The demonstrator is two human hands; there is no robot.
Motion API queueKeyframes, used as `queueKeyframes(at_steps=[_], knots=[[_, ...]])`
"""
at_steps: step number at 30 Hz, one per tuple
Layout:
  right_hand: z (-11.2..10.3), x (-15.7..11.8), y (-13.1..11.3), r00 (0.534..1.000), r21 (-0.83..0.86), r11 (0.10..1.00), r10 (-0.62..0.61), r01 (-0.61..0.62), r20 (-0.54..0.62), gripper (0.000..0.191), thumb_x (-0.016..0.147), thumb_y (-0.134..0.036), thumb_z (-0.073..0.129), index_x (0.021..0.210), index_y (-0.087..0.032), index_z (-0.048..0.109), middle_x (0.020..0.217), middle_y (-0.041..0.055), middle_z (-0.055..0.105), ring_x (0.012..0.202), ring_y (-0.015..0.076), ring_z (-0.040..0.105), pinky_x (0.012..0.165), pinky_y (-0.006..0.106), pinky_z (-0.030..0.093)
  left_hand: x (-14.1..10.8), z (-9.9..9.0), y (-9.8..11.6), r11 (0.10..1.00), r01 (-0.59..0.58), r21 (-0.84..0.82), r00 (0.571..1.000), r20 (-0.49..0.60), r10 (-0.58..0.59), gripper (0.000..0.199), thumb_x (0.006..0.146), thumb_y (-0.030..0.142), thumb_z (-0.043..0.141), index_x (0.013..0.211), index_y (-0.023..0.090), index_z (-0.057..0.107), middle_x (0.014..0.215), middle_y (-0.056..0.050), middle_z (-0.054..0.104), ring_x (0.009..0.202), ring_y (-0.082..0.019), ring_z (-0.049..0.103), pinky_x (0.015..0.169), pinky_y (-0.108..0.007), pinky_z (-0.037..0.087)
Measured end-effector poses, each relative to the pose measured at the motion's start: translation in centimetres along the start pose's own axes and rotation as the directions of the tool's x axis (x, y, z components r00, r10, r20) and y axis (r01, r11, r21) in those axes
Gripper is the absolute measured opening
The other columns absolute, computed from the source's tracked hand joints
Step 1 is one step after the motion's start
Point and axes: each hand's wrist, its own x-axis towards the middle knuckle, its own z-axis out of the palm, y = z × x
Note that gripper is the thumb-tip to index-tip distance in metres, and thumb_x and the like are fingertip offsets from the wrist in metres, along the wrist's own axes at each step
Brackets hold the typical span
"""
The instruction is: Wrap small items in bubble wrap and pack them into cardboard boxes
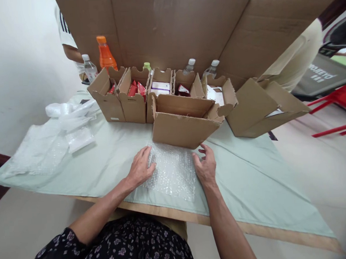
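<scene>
At six o'clock from open carton (183, 128), bubble-wrap sheet (173, 172) lying flat; left hand (140, 166) at nine, right hand (206, 168) at three, digits parted, seemingly aligning sheet; lift probably requiring pinched edges

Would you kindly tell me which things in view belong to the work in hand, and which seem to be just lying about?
Seemingly in use:
- bubble-wrap sheet, by the left hand and right hand
- open cardboard box, just beyond it
- perhaps the bubble-wrap pile

Probably lying about:
- orange bottle
- clear bottle beside it
- green-capped bottle
</scene>
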Motion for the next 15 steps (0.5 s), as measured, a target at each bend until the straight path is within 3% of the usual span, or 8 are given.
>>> queueKeyframes(at_steps=[6, 12, 15], knots=[[0.0, 0.0, 0.0, 0.999, 0.015, 1.0, 0.012, -0.011, -0.044, 0.041, 0.084, -0.036, 0.058, 0.121, -0.018, 0.057, 0.129, 0.0158, 0.065, 0.112, 0.0273, 0.064, 0.09, 0.043, 0.052, 1.5, 0.7, 0.3, 0.995, 0.036, -0.093, 0.999, -0.003, -0.037, 0.075, 0.083, 0.026, 0.061, 0.153, 0.012, 0.038, 0.15, -0.02, 0.055, 0.14, -0.034, 0.052, 0.118, -0.055, 0.042], [-0.1, 0.1, 0.2, 0.999, 0.082, 0.997, -0.009, 0.005, 0.045, 0.049, 0.082, -0.037, 0.062, 0.127, -0.019, 0.056, 0.138, 0.0168, 0.063, 0.115, 0.0278, 0.065, 0.085, 0.04, 0.055, 2.8, 1.1, 0.8, 0.987, 0.081, -0.14, 0.996, 0.042, -0.076, 0.079, 0.083, 0.027, 0.061, 0.155, 0.006, 0.034, 0.15, -0.024, 0.053, 0.141, -0.037, 0.051, 0.12, -0.057, 0.039], [-0.2, 0.0, 0.2, 0.997, 0.109, 0.994, -0.032, 0.025, 0.063, 0.053, 0.082, -0.037, 0.065, 0.131, -0.02, 0.056, 0.141, 0.0162, 0.061, 0.117, 0.0288, 0.066, 0.086, 0.042, 0.056, 3.0, 1.2, 0.9, 0.993, 0.067, -0.101, 0.997, 0.039, -0.063, 0.076, 0.083, 0.026, 0.059, 0.154, 0.009, 0.036, 0.149, -0.022, 0.056, 0.14, -0.035, 0.052, 0.12, -0.056, 0.04]])
